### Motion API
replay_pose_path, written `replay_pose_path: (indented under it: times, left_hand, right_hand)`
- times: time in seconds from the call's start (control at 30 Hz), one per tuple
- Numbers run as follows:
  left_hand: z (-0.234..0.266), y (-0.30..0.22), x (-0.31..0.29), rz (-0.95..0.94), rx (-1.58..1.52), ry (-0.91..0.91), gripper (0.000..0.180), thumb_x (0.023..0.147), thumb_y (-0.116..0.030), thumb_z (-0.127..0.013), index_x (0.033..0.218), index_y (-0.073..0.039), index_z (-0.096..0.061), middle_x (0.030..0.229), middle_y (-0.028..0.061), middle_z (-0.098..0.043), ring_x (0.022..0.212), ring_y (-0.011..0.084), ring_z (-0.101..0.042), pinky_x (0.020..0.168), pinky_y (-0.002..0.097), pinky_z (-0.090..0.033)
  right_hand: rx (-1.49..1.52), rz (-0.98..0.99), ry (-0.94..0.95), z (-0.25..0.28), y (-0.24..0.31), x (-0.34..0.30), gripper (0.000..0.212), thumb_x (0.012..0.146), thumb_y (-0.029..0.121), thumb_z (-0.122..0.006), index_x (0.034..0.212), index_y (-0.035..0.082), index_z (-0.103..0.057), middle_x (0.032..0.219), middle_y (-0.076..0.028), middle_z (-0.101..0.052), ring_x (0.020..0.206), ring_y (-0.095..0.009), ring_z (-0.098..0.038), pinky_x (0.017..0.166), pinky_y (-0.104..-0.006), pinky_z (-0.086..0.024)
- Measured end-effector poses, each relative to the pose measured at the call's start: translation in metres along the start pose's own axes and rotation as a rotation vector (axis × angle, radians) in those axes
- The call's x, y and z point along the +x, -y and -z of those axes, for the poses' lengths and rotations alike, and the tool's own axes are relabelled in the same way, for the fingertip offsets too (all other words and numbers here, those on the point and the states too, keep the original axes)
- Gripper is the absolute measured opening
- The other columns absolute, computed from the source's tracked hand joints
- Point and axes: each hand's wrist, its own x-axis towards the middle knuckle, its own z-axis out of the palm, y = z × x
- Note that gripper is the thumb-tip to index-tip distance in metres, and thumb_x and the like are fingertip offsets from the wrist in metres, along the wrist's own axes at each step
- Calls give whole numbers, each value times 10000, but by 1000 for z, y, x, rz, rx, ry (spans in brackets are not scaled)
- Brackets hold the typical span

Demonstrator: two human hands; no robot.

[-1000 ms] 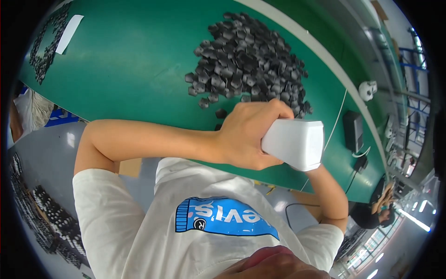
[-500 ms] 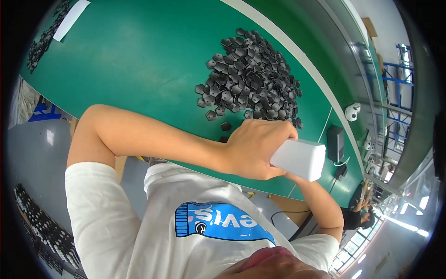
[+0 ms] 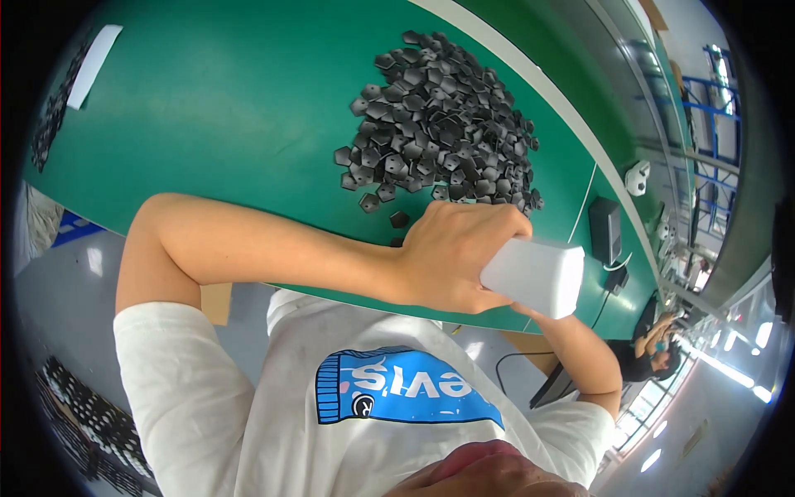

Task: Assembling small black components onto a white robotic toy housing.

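My left hand [image 3: 460, 257] reaches across from the left, its fingers wrapped around a white, square-sided container with rounded edges [image 3: 534, 277]. The container's flat end points to the right. Coming in from the right is my right forearm [image 3: 575, 348]; its hand is hidden behind the container and my left hand. Just beyond my left hand, a large heap of small dark-grey pentagonal pieces [image 3: 447, 124] is spread on the green tabletop [image 3: 224, 108]. Some show small holes. One loose piece [image 3: 399, 219] lies close to my left wrist.
A white strip [image 3: 95, 66] lies by more dark pieces [image 3: 56, 124] at the far left. To the right stand a black box-shaped device [image 3: 605, 230] and a smaller black block with a cable [image 3: 616, 280]. Another person [image 3: 654, 352] is at the far right.
The view has shifted slightly, so the heap sits a little further up and left in the picture. My left hand keeps its hold on the white container, which has barely moved.
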Motion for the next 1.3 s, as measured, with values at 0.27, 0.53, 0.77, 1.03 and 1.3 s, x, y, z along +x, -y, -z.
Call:
replay_pose_path:
  times: [0.27,0.53,0.77,1.03,1.3]
  left_hand:
    - [-10,7,2,47,-85,-27,456,686,-162,-786,1019,-41,-499,814,93,-625,715,240,-662,569,361,-493]
    - [20,17,2,240,-304,-85,373,787,-102,-707,1063,-24,-468,819,55,-571,689,119,-560,642,288,-480]
    - [29,13,3,315,-421,-162,393,806,-115,-671,1105,-15,-436,825,78,-569,672,132,-563,658,309,-510]
    - [-11,18,-2,323,-405,-92,397,818,-145,-655,1111,-20,-418,811,86,-551,686,154,-576,687,355,-537]
    - [4,13,3,322,-448,-128,405,799,-105,-670,1102,15,-429,801,96,-561,682,162,-593,683,353,-546]
  right_hand:
    - [-99,-89,-81,11,-28,11,357,761,156,-771,1071,18,-658,833,-51,-677,729,-115,-637,667,-267,-517]
    - [-361,145,-284,-13,-47,-2,366,808,84,-724,1161,55,-635,804,-43,-654,612,-95,-563,538,-245,-447]
    - [-779,295,-744,71,-67,-19,318,775,24,-730,1087,56,-679,836,-53,-570,632,-116,-545,541,-255,-419]
    - [-923,635,-469,104,-72,38,228,775,47,-742,992,43,-670,839,-48,-547,654,-116,-502,587,-262,-403]
    - [-505,271,-464,104,-72,37,101,809,26,-711,861,8,-627,723,-14,-541,639,-82,-500,558,-243,-364]
